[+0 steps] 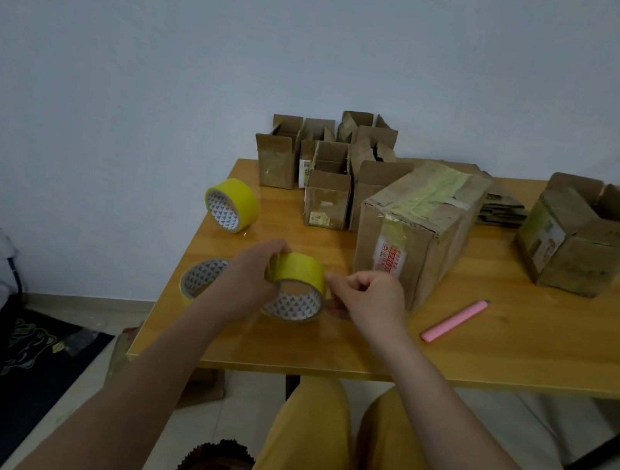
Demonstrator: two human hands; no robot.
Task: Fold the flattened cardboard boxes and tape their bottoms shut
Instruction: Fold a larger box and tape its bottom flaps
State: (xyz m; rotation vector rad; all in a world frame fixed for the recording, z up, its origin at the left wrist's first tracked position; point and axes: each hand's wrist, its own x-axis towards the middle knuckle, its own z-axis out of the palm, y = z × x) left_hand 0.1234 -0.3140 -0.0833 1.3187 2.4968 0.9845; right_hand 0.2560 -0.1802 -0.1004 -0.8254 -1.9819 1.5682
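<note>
The left hand (254,266) grips the yellow tape roll (295,285) just in front of the big taped box (415,227). The right hand (366,294) pinches at the roll's edge, prob. the loose end. The roll looks light & stiff; the tape is sticky, so best hold its sides.

on the table (525,350), 3 tape rolls lie left: 1 (232,204) behind, 1 (198,278) at the edge, 1 (296,285) between both hands. boxes (331,169) stand behind; a pen (454,320) lies right.
</note>
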